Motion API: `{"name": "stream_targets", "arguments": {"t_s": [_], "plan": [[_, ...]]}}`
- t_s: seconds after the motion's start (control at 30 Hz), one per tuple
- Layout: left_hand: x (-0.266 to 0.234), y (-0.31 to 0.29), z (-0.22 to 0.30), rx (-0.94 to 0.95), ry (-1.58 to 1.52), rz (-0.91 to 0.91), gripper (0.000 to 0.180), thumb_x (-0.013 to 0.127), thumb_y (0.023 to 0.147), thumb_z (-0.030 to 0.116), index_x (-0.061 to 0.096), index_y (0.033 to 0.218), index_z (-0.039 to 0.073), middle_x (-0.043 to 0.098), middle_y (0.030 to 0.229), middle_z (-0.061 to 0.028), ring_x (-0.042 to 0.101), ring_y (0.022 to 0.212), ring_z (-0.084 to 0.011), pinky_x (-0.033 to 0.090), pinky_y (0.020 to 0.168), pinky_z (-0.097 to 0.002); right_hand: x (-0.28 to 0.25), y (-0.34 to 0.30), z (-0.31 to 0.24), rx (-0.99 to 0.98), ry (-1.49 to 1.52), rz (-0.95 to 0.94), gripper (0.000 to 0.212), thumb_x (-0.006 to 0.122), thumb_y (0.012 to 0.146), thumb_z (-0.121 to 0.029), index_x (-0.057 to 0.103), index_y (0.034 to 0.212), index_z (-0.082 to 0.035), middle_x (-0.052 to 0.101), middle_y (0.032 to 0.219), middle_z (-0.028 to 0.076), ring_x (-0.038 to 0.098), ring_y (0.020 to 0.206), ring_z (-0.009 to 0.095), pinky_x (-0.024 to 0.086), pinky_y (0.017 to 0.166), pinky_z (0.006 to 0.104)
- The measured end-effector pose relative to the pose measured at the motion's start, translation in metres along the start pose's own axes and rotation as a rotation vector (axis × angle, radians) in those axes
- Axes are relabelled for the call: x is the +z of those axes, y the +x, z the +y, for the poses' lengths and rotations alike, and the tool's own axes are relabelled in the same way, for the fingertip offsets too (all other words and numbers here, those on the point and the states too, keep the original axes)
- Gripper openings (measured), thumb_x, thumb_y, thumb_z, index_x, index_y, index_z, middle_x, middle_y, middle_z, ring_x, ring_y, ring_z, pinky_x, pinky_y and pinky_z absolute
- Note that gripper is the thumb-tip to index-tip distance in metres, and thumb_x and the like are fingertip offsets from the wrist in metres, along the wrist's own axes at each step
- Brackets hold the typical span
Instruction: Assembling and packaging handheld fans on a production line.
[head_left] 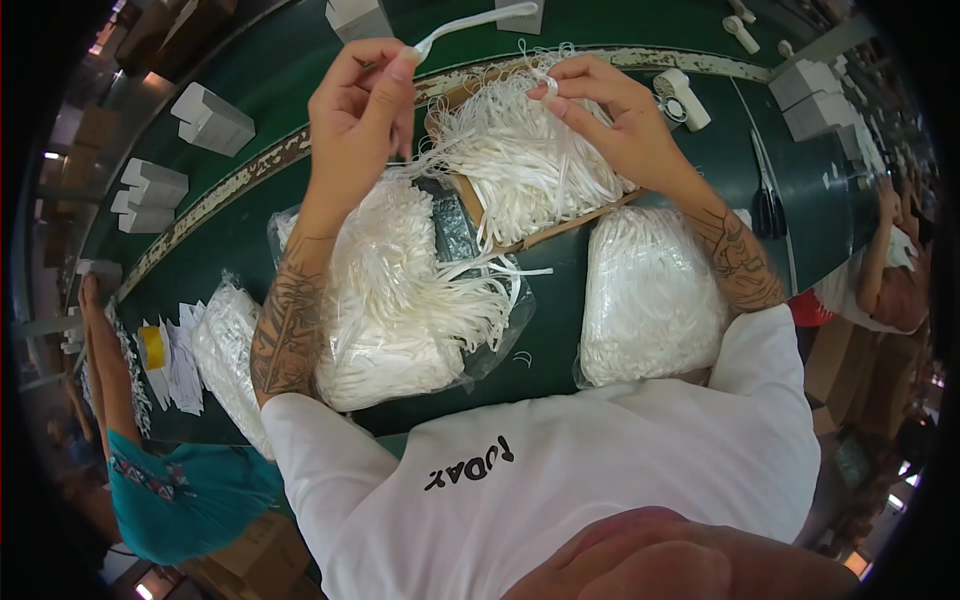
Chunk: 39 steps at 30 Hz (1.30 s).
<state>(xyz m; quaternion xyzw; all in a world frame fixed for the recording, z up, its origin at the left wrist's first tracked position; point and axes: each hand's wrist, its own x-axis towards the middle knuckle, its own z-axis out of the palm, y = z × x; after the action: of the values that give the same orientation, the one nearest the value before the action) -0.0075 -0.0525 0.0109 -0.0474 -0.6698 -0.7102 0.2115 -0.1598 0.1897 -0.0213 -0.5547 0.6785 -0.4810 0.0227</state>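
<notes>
My left hand [362, 100] is raised, thumb and finger pinching a white wrist strap [485, 20] whose flat band points up and to the right. To its right, my right hand [615, 110] pinches a small white strap piece [549, 90] at the fingertips. Whether both pieces belong to one strap I cannot tell. Below the right hand, a heap of white straps with thin cord loops [540, 190] fills an open cardboard box [570, 228]. Under my left forearm lies an opened clear bag of white straps [400, 310].
A full bag of straps [650, 300] lies under my right forearm, another bag [228, 345] at the left. Scissors [767, 200], a tape roll [690, 105] and white boxes [213, 120] stand around the green table [550, 335]. Co-workers' arms [105, 370] reach in at both sides.
</notes>
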Motion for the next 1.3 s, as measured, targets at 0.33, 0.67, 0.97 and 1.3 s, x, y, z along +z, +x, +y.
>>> {"name": "stream_targets", "arguments": {"t_s": [0.33, 0.67, 0.97, 1.3], "plan": [[-0.117, 0.061, 0.077, -0.014, 0.939, -0.062, 0.023, 0.064, 0.099, 0.022, 0.068, 0.113, 0.004, 0.063, 0.084, 0.0059, 0.046, 0.06, 0.002, 0.034, 0.049, -0.0164, -0.04, 0.051, -0.026, 0.389, 0.385, 0.192, 0.018, 0.067, 0.093, -0.005, 0.067, 0.107, 0.006, 0.067, 0.087, 0.007, 0.064, 0.077, 0.012, 0.054, 0.072, 0.0243], [-0.158, 0.158, 0.028, 0.16, 1.535, -0.35, 0.023, 0.065, 0.095, 0.026, 0.071, 0.101, 0.004, 0.072, 0.094, -0.0126, 0.07, 0.086, -0.0277, 0.054, 0.077, -0.0365, -0.03, 0.162, 0.069, 0.063, -0.006, 0.361, 0.015, 0.068, 0.09, -0.005, 0.067, 0.099, 0.006, 0.068, 0.078, 0.008, 0.065, 0.073, 0.011, 0.053, 0.066, 0.0267], [-0.186, 0.161, 0.007, 0.115, 1.527, -0.339, 0.023, 0.073, 0.085, 0.022, 0.069, 0.103, 0.009, 0.067, 0.083, -0.0112, 0.064, 0.076, -0.0289, 0.052, 0.072, -0.0403, -0.016, 0.148, 0.062, 0.045, -0.111, 0.341, 0.023, 0.068, 0.087, -0.009, 0.066, 0.107, 0.002, 0.068, 0.098, 0.014, 0.064, 0.088, 0.02, 0.052, 0.078, 0.0323], [-0.034, 0.105, 0.016, 0.246, 1.04, -0.289, 0.016, 0.066, 0.097, 0.015, 0.07, 0.105, 0.003, 0.068, 0.089, -0.0028, 0.061, 0.078, -0.0069, 0.048, 0.068, -0.022, -0.12, 0.042, 0.053, 0.638, -0.362, 0.083, 0.021, 0.073, 0.089, -0.014, 0.067, 0.101, 0.002, 0.067, 0.09, 0.008, 0.061, 0.074, 0.012, 0.05, 0.066, 0.028]]}}
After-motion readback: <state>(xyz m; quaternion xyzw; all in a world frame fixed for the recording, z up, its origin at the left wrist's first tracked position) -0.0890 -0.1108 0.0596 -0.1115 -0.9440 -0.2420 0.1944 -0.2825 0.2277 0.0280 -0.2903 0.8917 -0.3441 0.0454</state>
